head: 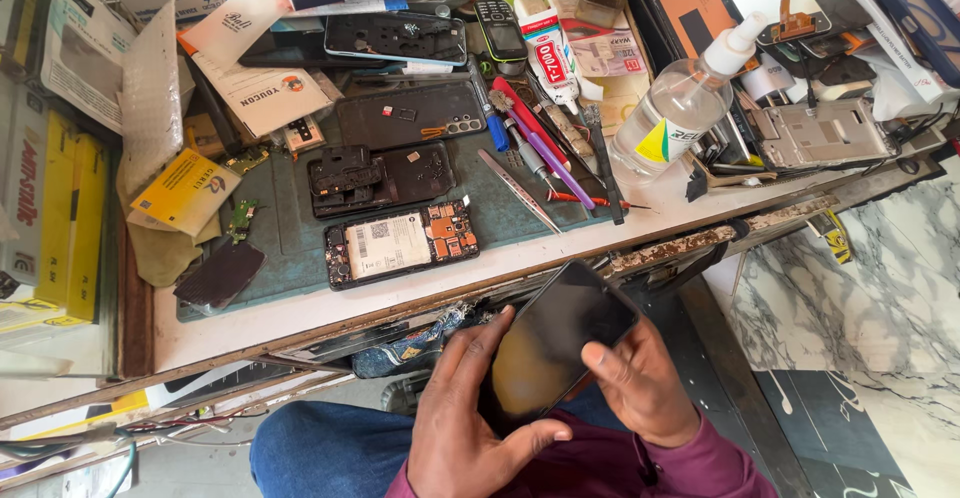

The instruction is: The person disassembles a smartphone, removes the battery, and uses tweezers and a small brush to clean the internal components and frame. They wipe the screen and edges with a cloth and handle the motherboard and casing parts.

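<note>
Surface (300, 313) crosses the upper frame, crowded: opened phone (400, 244) on a green mat (300, 248), tweezers (518, 190), clear spray bottle (685, 98). Marble floor (850, 298) at right. Both hands sit low centre, above the lap. Left hand (465, 423) cups a black phone screen (555, 343), fingers spread beneath, thumb on the glass. Right hand (640, 383) grips its right edge, thumb pressed on top. Screen is dark, glossy, tilted.

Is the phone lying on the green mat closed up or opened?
Opened. The phone on the green mat has no back cover: its battery and circuit boards lie bare, facing up.
</note>
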Tool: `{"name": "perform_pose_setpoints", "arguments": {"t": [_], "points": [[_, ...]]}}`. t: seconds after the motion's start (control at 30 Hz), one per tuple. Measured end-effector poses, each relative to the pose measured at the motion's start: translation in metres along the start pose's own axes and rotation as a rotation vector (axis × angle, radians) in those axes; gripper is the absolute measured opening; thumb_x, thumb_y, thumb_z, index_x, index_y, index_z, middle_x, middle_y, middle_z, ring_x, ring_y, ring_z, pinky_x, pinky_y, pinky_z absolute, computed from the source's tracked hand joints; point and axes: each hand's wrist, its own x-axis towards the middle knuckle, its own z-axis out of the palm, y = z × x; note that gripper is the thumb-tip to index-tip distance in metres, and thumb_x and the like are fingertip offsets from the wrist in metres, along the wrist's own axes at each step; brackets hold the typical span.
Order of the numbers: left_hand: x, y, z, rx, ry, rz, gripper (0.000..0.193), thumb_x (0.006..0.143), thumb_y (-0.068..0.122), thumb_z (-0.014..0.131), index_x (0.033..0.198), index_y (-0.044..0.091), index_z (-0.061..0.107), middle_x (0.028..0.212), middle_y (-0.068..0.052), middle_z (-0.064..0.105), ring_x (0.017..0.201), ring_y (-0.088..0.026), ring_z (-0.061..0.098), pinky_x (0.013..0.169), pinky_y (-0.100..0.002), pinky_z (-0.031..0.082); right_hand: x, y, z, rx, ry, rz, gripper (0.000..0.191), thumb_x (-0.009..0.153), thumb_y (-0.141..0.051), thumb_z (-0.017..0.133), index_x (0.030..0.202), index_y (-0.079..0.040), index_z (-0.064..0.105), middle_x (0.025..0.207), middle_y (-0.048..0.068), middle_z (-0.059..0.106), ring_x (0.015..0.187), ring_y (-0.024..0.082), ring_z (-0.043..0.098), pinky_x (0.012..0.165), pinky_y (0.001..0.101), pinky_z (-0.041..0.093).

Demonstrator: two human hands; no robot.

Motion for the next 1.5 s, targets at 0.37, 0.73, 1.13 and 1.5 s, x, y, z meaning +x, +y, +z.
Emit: {"name": "perform_pose_setpoints", "arguments": {"t": [0.37,0.73,1.13,1.5], "points": [[-0.001,-0.003,-0.023,-0.035,0.131,-0.024,0.093,0.063,0.027,0.090,0.145,0.001,0.055,0.118,-0.017,0.070,0.114,-0.031,0.073,0.100,-0.039,0.054,0.001,-0.004,0.019,-0.122,-0.265,0.002,0.064,0.099,-0.027,0.070,0.150,0.002,0.044,0.135,0.018,0.062,0.116,0.024,0.066,0.094,0.0383,0.055],[-0.017,-0.021,-0.061,-1.501,-0.005,-0.003,0.092,0.092,0.051,0.066,0.151,-0.012,0.033,0.093,-0.012,0.050,0.068,-0.015,0.048,0.055,-0.028,0.041,0.012,0.014,0.010,-0.081,-0.254,0.158,0.031,0.097,-0.020,0.066,0.118,0.002,0.059,0.122,0.021,0.065,0.098,0.029,0.075,0.079,0.0388,0.061],[-0.014,-0.032,0.012,-1.809,-0.071,-0.191,0.094,0.099,0.063,0.047,0.149,-0.015,0.031,0.088,-0.013,0.049,0.060,-0.014,0.050,0.046,-0.025,0.038,0.003,0.013,0.009,-0.039,-0.290,0.058,0.027,0.102,-0.019,0.063,0.115,0.005,0.062,0.113,0.022,0.066,0.092,0.027,0.073,0.079,0.0428,0.063],[-0.017,-0.038,0.015,-1.724,-0.068,-0.225,0.087,0.100,0.060,0.043,0.149,-0.012,0.032,0.090,-0.015,0.050,0.061,-0.016,0.054,0.044,-0.027,0.046,0.003,0.015,0.008,-0.080,-0.247,0.099,0.027,0.101,-0.022,0.064,0.111,0.003,0.063,0.110,0.019,0.068,0.088,0.026,0.074,0.074,0.0391,0.062]]}}
